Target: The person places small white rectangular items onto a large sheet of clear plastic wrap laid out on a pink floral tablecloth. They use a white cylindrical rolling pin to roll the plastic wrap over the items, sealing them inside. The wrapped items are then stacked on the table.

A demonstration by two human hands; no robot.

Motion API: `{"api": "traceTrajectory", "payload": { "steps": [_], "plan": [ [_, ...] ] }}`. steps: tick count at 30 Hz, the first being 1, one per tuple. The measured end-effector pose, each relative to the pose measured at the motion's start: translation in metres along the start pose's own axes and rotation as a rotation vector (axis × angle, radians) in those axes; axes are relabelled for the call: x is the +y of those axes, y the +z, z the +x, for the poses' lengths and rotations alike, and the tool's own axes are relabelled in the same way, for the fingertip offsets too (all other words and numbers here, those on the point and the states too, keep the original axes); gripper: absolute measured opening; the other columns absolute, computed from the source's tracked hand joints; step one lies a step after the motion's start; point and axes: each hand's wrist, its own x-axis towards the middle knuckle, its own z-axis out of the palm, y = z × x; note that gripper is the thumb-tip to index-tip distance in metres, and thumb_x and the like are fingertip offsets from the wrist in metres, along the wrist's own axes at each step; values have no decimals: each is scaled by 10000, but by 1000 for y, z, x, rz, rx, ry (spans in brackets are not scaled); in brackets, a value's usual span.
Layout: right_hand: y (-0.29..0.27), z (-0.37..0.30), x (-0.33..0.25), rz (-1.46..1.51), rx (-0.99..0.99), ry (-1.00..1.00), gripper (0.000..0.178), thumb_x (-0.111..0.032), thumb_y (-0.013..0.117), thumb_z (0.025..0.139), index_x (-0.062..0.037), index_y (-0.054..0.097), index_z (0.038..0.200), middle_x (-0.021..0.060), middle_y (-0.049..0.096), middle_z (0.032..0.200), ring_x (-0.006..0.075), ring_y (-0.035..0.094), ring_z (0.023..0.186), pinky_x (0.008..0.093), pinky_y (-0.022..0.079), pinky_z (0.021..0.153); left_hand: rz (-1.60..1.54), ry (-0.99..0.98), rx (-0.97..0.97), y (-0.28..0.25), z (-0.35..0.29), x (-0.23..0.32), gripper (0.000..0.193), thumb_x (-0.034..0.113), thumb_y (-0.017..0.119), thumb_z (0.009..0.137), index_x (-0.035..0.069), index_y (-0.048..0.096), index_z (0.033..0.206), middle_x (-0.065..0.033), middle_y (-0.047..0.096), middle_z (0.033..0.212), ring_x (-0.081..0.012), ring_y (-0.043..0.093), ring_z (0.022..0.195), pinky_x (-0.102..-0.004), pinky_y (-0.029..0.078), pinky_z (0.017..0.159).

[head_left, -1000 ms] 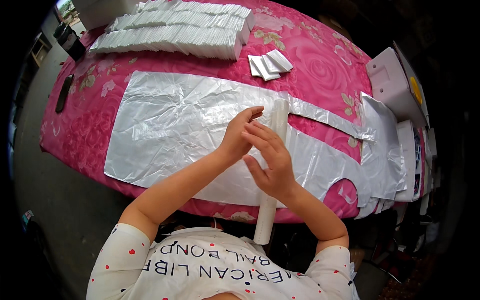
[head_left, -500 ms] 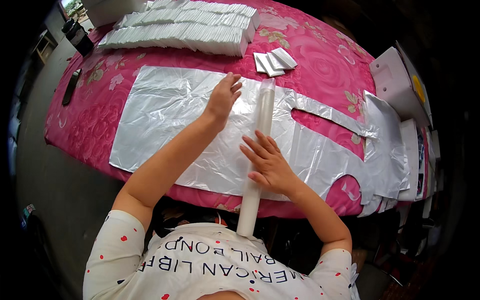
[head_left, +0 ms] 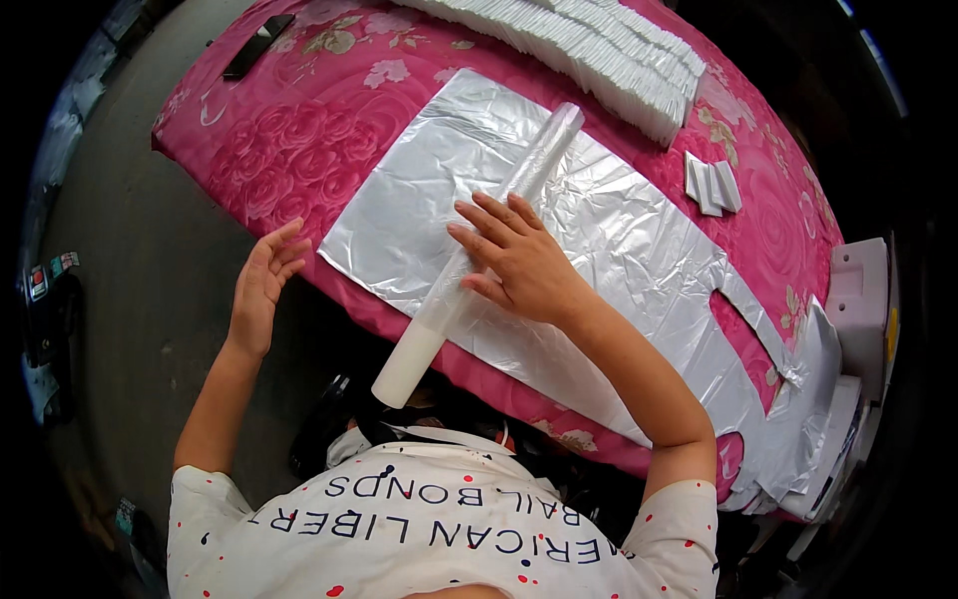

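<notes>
Pink flowered cloth (head_left: 269,160), one piece, spreads beneath the right hand (head_left: 524,265) and well beyond its fingers. Directly below those fingers lies one silvery film sheet (head_left: 619,240), laid out and unfolded, its cut-out end reaching off to their right. Spreading it looks done; smoothing looks only partway, since creases run across the film. One stack of thin folded packets (head_left: 599,60) sits beyond the right fingertips, cut off by the view's edge and too dense to count. One long pale tube (head_left: 439,314) crosses the sheet slantwise under the right fingers, its near end overhanging the cloth's edge; they lie spread on it, not wrapped around. Left of the tube, the left hand (head_left: 265,275) hangs in the air, fingers loosely bent, holding nothing. One dark phone (head_left: 259,47) lies beyond the left fingertips; about three loose packets (head_left: 711,186) overlap well right of the right fingers.
</notes>
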Motion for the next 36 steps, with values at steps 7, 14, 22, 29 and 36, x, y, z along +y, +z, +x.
{"api": "traceTrajectory", "payload": {
  "steps": [7,14,22,29,36],
  "plan": [
    [54,118,-13,-32,-126,139,376,-252,531,839,-63,549,1164,117,474,1291,272,366,1262,453,202,1069,550,-30,-117,38,-33,5,554,132,617,810,-35,383,1283,-175,450,1243,-256,508,1080,-355,417,898],
    [93,135,-31,139,642,631,580,-129,548,772,5,365,1306,209,420,1306,331,307,1286,429,180,1081,904,-105,-58,49,-25,-1,828,122,701,713,-38,220,1367,-211,516,1122,-334,554,996,-351,444,848],
    [12,85,-44,1987,716,697,727,-197,666,730,-7,277,1314,119,500,1016,169,556,845,322,500,788,-528,-398,-570,78,-37,8,831,277,668,756,-35,213,1378,-123,560,984,-141,575,701,-291,502,626],
    [-44,35,-48,1653,856,769,620,-174,684,746,8,334,1223,64,541,874,147,574,770,300,506,714,-459,-465,-824,113,-18,9,639,300,586,810,-44,351,1294,-172,566,993,-179,601,721,-289,508,650],
    [-23,-14,-44,1369,977,867,556,-140,692,769,32,365,1185,94,547,907,173,590,779,311,506,702,252,-188,-463,167,-23,6,472,302,535,889,6,433,1242,-72,568,923,-117,552,793,-280,475,680]
  ]
}}
